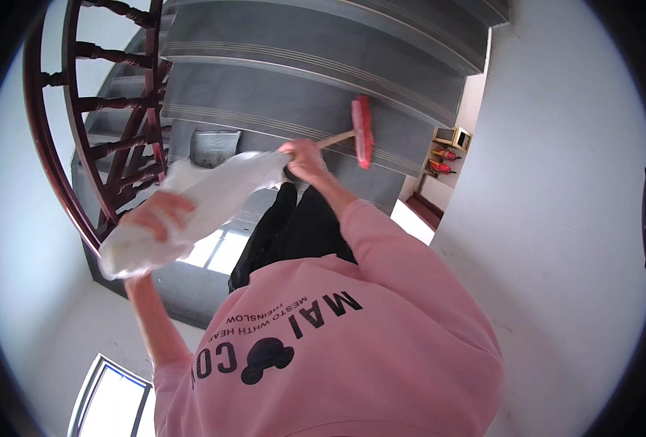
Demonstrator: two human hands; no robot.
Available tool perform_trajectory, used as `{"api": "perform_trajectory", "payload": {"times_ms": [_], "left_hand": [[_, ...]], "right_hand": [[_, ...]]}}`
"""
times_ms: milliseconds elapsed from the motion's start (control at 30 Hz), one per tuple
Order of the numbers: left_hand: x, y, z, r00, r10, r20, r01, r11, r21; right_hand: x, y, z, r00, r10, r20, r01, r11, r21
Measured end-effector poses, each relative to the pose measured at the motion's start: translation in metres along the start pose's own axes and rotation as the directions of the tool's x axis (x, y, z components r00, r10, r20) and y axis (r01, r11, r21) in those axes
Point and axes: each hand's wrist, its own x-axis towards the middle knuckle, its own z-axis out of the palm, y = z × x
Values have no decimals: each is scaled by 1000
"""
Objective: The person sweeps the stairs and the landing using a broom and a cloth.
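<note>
A thin white sheet point(235, 191), which looks like a plastic bag, is stretched between my two hands. My left hand point(162, 213) grips its wide, bunched end near the banister; part of that hand and the wrist is hidden by it. My right hand point(305, 161) pinches the narrow end. From behind that hand runs the wooden handle point(336, 139) of a broom with a red head point(362, 131), over the stair steps. Whether my right hand also holds the handle, I cannot tell. A grey dustpan point(215, 146) is just beyond the sheet, on the left of the stairs.
Grey stairs point(301, 87) with grooved edges rise ahead of me. Dark red wooden banisters point(118, 104) stand to the left, a white wall point(547, 191) to the right. Small red objects point(442, 164) and a framed box point(454, 137) sit in a recess at right. A window point(112, 404) shows at lower left.
</note>
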Motion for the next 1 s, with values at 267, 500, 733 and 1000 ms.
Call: {"api": "perform_trajectory", "payload": {"times_ms": [267, 500, 733, 1000], "left_hand": [[-160, 11, -60, 871, 81, -485, -64, 997, 51], [-151, 63, -58, 922, 292, -253, -247, 949, 197], [-107, 30, -14, 860, 460, -222, -487, 870, -84], [10, -36, 74, 866, 499, -2, -448, 775, -446]], "right_hand": [[31, -162, 113, 871, -299, 391, 242, 952, 189], [10, -254, 122, 621, -542, 566, 392, 840, 375], [-3, -235, -48, 817, -487, 309, 517, 856, -17], [10, 13, -215, 977, -211, 41, 212, 917, -336]]}}
